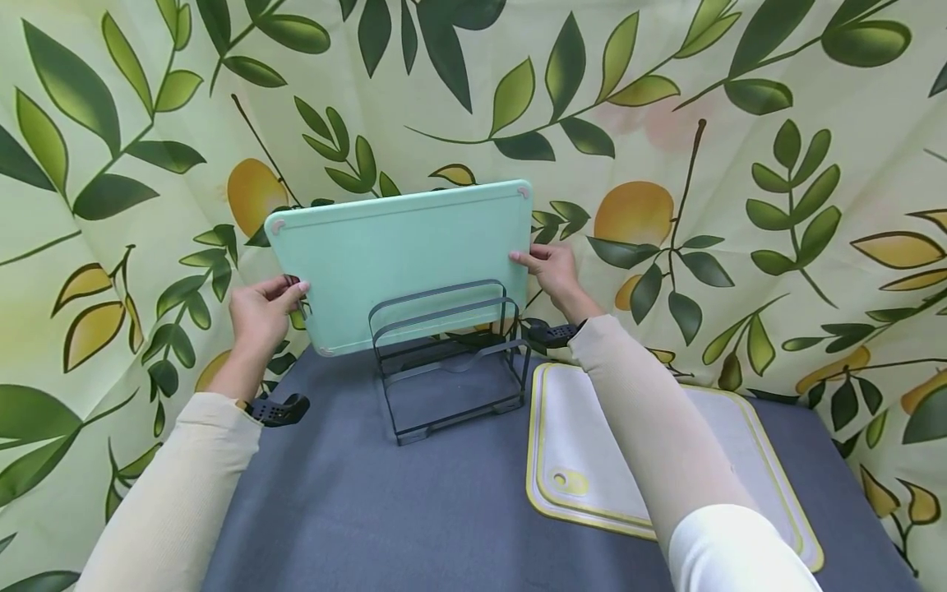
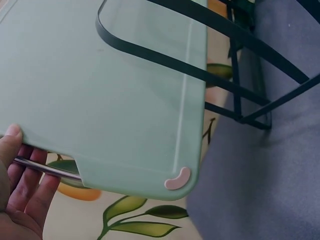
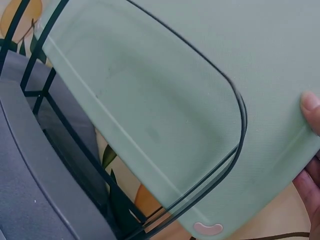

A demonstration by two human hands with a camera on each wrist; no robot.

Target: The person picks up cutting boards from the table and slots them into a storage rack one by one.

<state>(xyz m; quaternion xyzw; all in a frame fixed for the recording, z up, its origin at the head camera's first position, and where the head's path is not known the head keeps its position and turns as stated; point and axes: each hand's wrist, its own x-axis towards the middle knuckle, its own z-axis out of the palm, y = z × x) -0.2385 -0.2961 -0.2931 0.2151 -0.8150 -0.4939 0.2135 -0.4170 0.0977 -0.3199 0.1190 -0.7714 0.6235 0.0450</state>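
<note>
A mint-green cutting board (image 1: 414, 247) with pink corner pads is held up on its long side, slightly tilted, its lower part behind the hoops of a dark metal rack (image 1: 444, 308). At the board's left end, my left hand (image 1: 261, 312) grips the metal handle (image 2: 47, 167), thumb on the front face. My right hand (image 1: 555, 275) pinches the right edge, its thumb on the front and fingers behind. In the left wrist view, the board's lower corner pad (image 2: 178, 178) shows beside the rack's bars.
To the right, a white cutting board with a yellow rim (image 1: 570, 501) lies flat on the grey-blue tabletop (image 1: 414, 510), partly under my right forearm. A curtain with leaves and fruit (image 1: 459, 82) hangs close behind the rack.
</note>
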